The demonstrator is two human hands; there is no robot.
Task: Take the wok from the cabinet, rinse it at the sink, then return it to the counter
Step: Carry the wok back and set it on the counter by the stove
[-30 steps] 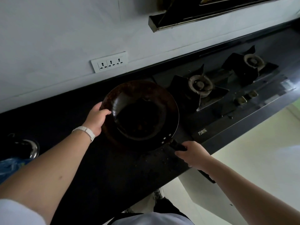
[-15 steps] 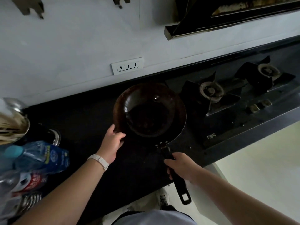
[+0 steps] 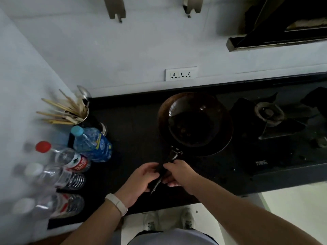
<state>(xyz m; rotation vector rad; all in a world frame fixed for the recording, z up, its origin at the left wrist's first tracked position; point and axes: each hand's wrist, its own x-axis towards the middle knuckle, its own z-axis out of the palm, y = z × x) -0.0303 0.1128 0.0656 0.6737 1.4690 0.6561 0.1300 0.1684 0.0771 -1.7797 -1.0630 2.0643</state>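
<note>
a small pale brand mark (image 3: 261,163) of three chinese characters is printed on the front glass strip of the gas hob (image 3: 283,156), too blurred to read with certainty. the blue-and-yellow label on the blue-capped bottle (image 3: 93,144) and the red label with white characters on the red-capped bottle (image 3: 70,159) both carry print, but none of it is legible.

One wok (image 3: 194,124), two hands (image 3: 141,181), four bottles (image 3: 92,144).
</note>
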